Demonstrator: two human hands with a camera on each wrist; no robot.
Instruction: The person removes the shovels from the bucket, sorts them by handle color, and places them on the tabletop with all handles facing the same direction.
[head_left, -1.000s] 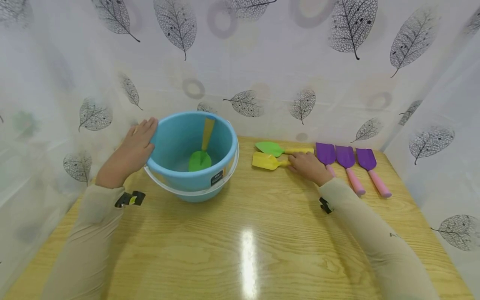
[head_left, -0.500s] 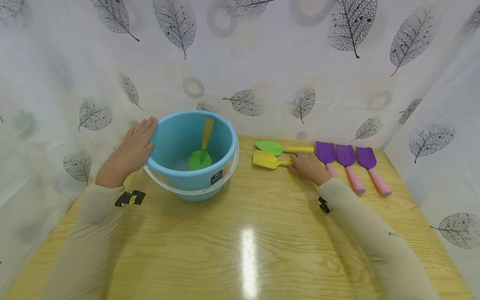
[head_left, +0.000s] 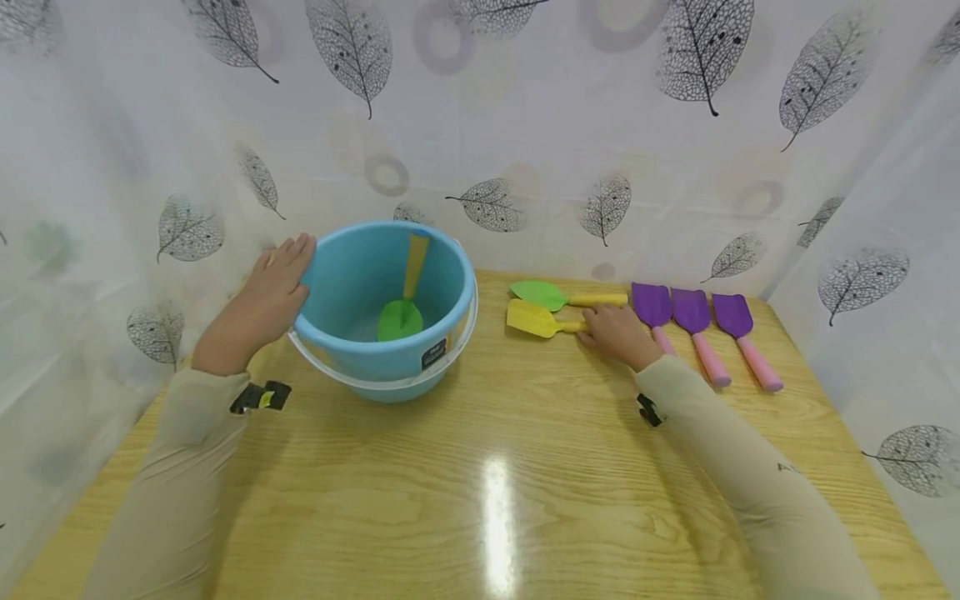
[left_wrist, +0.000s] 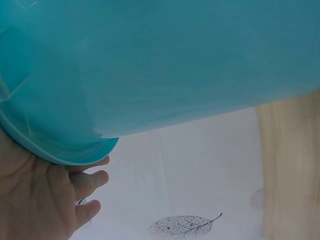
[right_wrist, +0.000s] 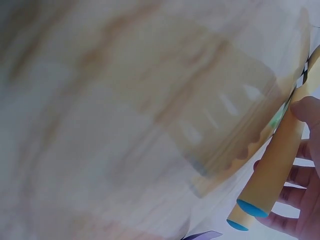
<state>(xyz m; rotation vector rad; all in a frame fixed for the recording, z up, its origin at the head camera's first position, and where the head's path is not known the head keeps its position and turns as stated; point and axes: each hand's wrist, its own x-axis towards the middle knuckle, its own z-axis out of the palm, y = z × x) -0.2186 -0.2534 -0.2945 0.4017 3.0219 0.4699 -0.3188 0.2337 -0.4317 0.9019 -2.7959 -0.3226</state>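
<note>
A light blue bucket (head_left: 375, 358) with a white handle stands left of centre. Inside it leans a green trowel (head_left: 401, 320) with a yellow handle. My left hand (head_left: 266, 304) rests on the bucket's left rim, palm against it and fingers extended, as the left wrist view also shows. At the right, my right hand (head_left: 615, 332) grips the handle of a yellow shovel (head_left: 531, 318), whose blade points left. In the right wrist view the thumb presses on the yellow handle (right_wrist: 275, 172), with the fingers behind it. Just beyond lies another green trowel (head_left: 538, 294) with a yellow handle.
Purple shovels with pink handles lie in a row at the right: one partly behind the right forearm (head_left: 651, 305), one beside it (head_left: 690, 311), one farthest right (head_left: 732, 317). A leaf-patterned curtain (head_left: 525, 125) borders the wooden table (head_left: 375, 500).
The yellow shovel and my right hand have shifted very slightly to the right. My left hand and the bucket keep their places.
</note>
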